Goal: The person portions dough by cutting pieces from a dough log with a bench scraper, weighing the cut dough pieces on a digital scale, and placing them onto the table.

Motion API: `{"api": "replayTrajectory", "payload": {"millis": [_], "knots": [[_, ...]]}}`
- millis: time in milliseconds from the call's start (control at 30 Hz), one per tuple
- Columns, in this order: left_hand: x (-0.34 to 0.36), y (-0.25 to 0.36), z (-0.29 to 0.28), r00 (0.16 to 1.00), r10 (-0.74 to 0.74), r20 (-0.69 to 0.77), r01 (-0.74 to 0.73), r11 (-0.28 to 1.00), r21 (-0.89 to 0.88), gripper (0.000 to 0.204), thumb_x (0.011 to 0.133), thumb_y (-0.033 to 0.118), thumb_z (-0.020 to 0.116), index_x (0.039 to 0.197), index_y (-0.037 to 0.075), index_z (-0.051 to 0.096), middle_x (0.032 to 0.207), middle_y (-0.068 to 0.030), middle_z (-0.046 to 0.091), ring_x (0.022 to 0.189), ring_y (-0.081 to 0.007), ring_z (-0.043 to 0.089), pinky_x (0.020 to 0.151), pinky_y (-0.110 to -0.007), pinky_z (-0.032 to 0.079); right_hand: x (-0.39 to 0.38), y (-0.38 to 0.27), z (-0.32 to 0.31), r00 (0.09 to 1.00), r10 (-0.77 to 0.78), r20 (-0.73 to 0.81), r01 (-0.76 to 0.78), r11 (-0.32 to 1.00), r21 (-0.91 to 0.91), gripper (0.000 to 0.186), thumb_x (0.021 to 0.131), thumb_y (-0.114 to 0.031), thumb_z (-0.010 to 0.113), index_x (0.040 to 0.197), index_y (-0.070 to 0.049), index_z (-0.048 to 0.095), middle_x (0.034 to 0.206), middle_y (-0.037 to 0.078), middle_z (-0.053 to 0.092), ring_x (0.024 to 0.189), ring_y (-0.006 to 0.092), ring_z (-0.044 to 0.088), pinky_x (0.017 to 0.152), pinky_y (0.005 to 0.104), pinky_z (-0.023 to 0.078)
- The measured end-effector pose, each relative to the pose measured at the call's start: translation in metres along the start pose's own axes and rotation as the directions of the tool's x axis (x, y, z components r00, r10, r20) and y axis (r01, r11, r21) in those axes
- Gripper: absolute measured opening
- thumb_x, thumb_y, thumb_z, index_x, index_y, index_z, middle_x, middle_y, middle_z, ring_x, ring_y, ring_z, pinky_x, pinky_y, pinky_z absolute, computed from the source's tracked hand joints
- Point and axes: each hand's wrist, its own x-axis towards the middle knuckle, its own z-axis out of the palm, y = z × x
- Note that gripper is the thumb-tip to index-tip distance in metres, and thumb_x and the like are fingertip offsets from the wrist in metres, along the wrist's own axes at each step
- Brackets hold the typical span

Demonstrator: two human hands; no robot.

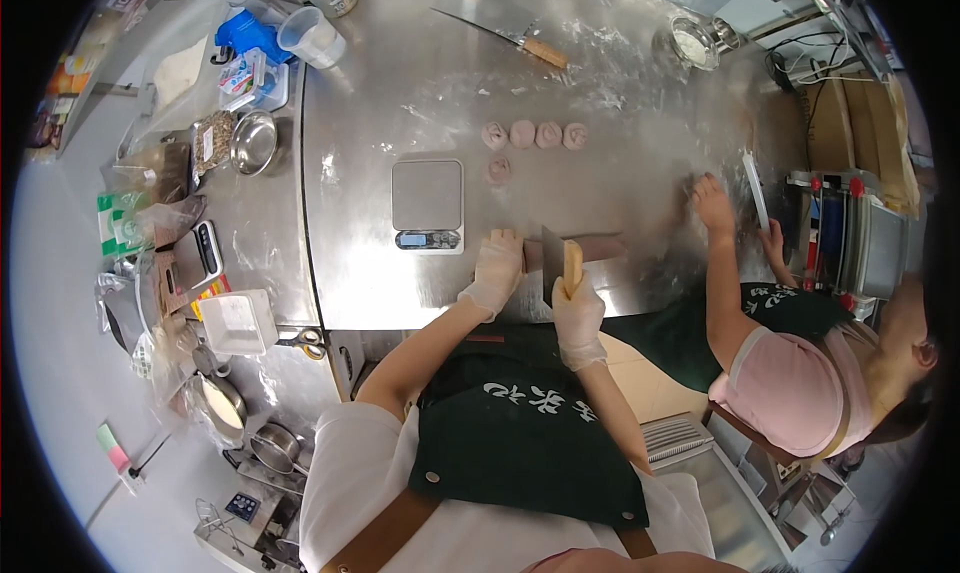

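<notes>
A log of pinkish dough (603, 245) lies across the steel table in front of me. My right hand (580, 318), in a clear glove, is wrapped round the pale wooden handle of a cleaver (553, 256). Its broad blade stands upright across the log near the left end. My left hand (497, 271), also gloved, has its fingers bent against that end, just left of the blade. Beyond the hands sit several small pink dough pieces (522, 134), most in a row and one nearer. A digital kitchen scale (428, 195) with a bare plate stands to their left.
A knife (543, 51) and a metal bowl of white powder (693, 45) lie at the back. On the right a co-worker's hands (713, 203) are over the table, near a long white tool (756, 191). Tubs, a steel bowl (254, 142) and scissors (304, 342) crowd the left counter.
</notes>
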Motion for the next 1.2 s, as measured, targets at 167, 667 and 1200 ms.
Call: {"api": "replayTrajectory", "payload": {"millis": [167,667,1200], "knots": [[-0.01,-0.043,-0.031,0.933,-0.278,-0.227,0.103,0.812,-0.575,0.035,0.069,0.015,0.075,0.099,0.004,0.06,0.098,-0.0119,0.06,0.097,-0.0279,0.056,0.079,-0.037,0.047,0.0,0.014,-0.014,0.999,0.051,-0.007,-0.051,0.999,0.009,0.016,0.08,-0.014,0.065,0.088,-0.002,0.06,0.062,0.02,0.059,0.057,0.0378,0.061,0.052,0.0427,0.049],[-0.067,-0.057,0.015,0.967,0.029,-0.253,-0.122,0.925,-0.36,0.032,0.075,0.008,0.066,0.106,0.003,0.058,0.107,-0.0153,0.057,0.102,-0.0338,0.052,0.085,-0.042,0.046,-0.018,0.022,0.021,0.948,-0.157,0.276,0.184,0.98,-0.075,0.015,0.08,-0.018,0.063,0.082,-0.005,0.056,0.057,0.018,0.058,0.054,0.037,0.06,0.05,0.0462,0.048],[-0.055,-0.033,0.065,0.889,-0.305,-0.341,-0.014,0.727,-0.687,0.033,0.074,0.006,0.067,0.106,0.011,0.059,0.096,-0.0096,0.058,0.095,-0.0291,0.055,0.077,-0.039,0.049,-0.014,0.026,0.043,0.904,-0.174,0.39,0.28,0.931,-0.234,0.016,0.081,-0.021,0.059,0.085,-0.007,0.053,0.059,0.015,0.06,0.052,0.0346,0.06,0.049,0.0452,0.049]]}}
